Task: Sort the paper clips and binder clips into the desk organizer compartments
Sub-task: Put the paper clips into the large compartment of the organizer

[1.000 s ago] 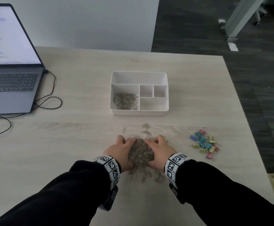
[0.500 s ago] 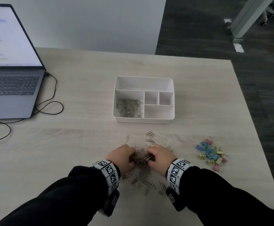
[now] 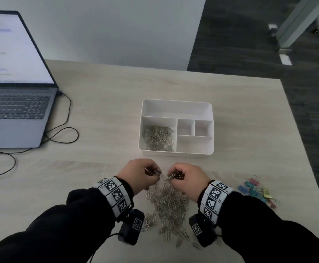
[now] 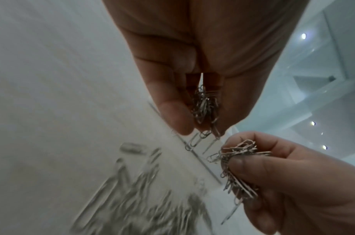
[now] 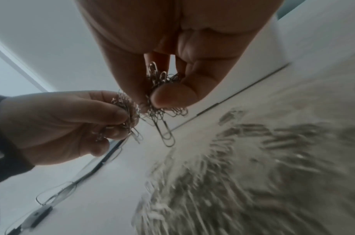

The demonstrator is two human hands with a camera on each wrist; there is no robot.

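Each hand grips a bunch of silver paper clips, lifted above the table between the loose pile and the organizer. My left hand (image 3: 141, 172) holds its bunch (image 4: 206, 108) in curled fingers; my right hand (image 3: 188, 176) holds another bunch (image 5: 162, 89), with a few clips dangling. The loose paper clip pile (image 3: 169, 204) lies on the table under my wrists. The white desk organizer (image 3: 176, 153) stands just beyond my hands, its front left compartment holding paper clips (image 3: 158, 138). Colourful binder clips (image 3: 257, 190) lie to the right.
An open laptop (image 3: 12, 103) sits at the far left with a black cable (image 3: 63, 130) looping across the table. The table's right edge runs close to the binder clips, with dark floor beyond.
Both hands closed on clips from the pile, lifted apart and moved forward toward the organizer. The pile beneath them is now spread out and uncovered.
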